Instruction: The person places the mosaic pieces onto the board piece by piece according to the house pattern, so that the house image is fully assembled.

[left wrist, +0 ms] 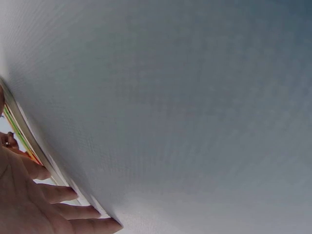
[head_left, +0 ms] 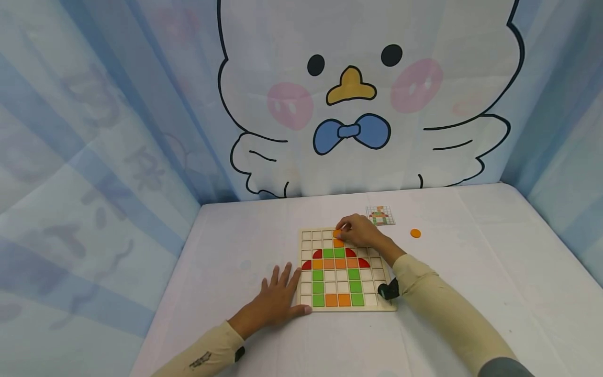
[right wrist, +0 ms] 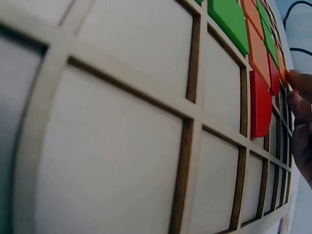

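Note:
A wooden grid board (head_left: 371,300) lies on the table, with green, orange and red pieces set in its cells. Near its top edge my right hand (head_left: 360,231) pinches a small orange piece (head_left: 337,233), just above an orange square (head_left: 338,243); the fingers partly cover its outline. Spread flat, my left hand (head_left: 275,302) rests along the board's left edge, its thumb by the lower left corner. The left wrist view shows those straight fingers (left wrist: 87,211) beside the board's edge. In the right wrist view, a red piece (right wrist: 261,105) sits in the grid below the right hand (right wrist: 303,117).
Behind the board lies a small picture card (head_left: 380,215) printed with a coloured grid pattern. One loose orange disc (head_left: 415,233) is right of it on the white table (head_left: 471,251). A printed curtain (head_left: 264,63) hangs along the back and sides.

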Motion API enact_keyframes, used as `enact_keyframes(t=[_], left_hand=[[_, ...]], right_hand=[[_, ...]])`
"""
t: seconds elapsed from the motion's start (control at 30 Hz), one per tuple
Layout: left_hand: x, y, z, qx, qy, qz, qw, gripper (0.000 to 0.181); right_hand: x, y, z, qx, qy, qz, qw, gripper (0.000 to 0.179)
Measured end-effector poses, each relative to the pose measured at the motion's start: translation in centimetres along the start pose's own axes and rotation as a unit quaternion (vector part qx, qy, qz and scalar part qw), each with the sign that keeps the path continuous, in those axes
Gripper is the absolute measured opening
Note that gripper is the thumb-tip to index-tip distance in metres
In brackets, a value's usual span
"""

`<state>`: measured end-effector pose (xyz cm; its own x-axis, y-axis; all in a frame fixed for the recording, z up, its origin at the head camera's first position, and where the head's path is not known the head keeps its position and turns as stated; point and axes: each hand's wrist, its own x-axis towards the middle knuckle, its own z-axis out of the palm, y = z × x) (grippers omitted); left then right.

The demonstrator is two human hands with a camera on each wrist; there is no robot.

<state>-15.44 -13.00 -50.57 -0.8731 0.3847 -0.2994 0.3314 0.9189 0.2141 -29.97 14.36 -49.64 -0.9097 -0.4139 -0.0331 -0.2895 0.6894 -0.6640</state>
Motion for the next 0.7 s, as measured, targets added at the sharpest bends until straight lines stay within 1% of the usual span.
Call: enact_keyframes(t=[0.3, 0.53, 0.7], left_hand=[[-0.12, 0.05, -0.23, 0.002, -0.001, -0.001, 1.0, 0.1], [-0.16, 0.08, -0.32, 0.002, -0.003, 0.0, 1.0, 0.1], [-0.15, 0.09, -0.26, 0.001, -0.001, 0.001, 1.0, 0.1]], right_hand=[[0.21, -0.19, 0.38, -0.012, 0.013, 0.019, 0.9997, 0.024], [0.29, -0.07, 0.34, -0.007, 0.01, 0.032, 0.9994, 0.024], [0.28, -0.11, 0.33, -0.008, 0.01, 0.033, 0.9994, 0.023]])
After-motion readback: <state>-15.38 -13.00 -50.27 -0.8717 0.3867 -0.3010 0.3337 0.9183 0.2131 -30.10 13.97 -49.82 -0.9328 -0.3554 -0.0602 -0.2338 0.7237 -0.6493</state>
